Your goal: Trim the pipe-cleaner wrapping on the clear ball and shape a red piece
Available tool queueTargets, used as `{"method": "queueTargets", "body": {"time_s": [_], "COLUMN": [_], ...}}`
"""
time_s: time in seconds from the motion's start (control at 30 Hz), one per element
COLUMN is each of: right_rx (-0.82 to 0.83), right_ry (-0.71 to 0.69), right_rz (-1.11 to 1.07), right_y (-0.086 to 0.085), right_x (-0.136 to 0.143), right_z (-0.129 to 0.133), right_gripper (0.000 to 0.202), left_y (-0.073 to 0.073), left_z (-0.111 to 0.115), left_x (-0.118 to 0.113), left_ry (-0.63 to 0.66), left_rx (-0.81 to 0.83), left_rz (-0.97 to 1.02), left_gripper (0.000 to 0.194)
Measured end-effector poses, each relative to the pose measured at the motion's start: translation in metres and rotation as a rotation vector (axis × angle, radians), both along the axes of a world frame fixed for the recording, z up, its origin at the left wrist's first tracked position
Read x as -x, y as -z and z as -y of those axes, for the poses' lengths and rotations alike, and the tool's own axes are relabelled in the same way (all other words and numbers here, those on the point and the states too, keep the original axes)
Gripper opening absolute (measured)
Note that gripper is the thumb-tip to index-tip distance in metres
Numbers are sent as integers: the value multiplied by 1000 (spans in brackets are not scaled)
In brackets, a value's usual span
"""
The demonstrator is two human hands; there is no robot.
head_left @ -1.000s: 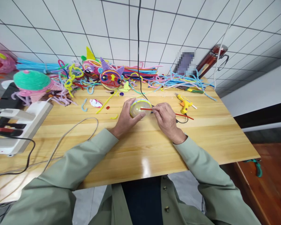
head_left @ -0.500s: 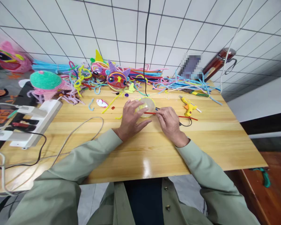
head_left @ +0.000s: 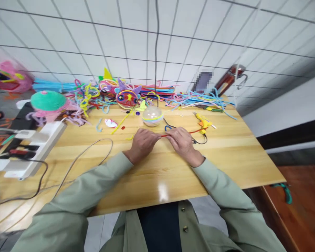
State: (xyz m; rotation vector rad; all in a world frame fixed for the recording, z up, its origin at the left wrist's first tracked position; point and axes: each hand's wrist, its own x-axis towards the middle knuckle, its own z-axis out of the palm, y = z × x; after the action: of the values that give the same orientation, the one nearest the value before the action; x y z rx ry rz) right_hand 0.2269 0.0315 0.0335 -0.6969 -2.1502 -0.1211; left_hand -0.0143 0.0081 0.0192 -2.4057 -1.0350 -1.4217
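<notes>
Head view: both hands' grip pinches red pipe cleaner (head_left: pixel 164 135); clear ball (head_left: pixel 152 116) just beyond.

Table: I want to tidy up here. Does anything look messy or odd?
Yes. Loose pipe cleaners sprawl in a tangle along the far edge of the table, and cords trail across its left side. Nothing looks spilled or broken.

**Hands leave the ball**

The left hand (head_left: pixel 143 143) has let go of the clear ball (head_left: pixel 152 116), which now sits alone beyond both hands. The left and right hand (head_left: pixel 182 140) now pinch the red pipe cleaner (head_left: pixel 163 135) between them, nearer the person.
</notes>
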Motion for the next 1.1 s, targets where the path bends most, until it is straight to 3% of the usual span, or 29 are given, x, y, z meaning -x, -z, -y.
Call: {"method": "queueTargets", "body": {"time_s": [0.17, 0.4, 0.57, 0.7, 0.93, 1.1], "right_rx": [49, -36, 88, 97, 102, 119], "right_ry": [64, 68, 110, 113, 160, 243], "right_rz": [130, 139, 234, 226, 193, 149], "right_y": [-1, -4, -7, -14, -25, -32], "right_x": [-4, -16, -30, -41, -68, -82], "right_z": [-3, -7, -9, -11, -19, -23], "right_gripper": [24, 20, 26, 28, 34, 29], "left_y": [4, 19, 28, 32, 33, 26], "left_z": [1, -1, -6, -8, -6, -3], "left_x": [3, 3, 7, 11, 12, 9], "left_ry": [44, 77, 106, 101, 92, 81], "left_rx": [72, 176, 261, 299, 382, 484], "left_rz": [41, -33, -86, -61, -2, 49], "left_gripper": [33, 36, 41, 39, 44, 45]}}
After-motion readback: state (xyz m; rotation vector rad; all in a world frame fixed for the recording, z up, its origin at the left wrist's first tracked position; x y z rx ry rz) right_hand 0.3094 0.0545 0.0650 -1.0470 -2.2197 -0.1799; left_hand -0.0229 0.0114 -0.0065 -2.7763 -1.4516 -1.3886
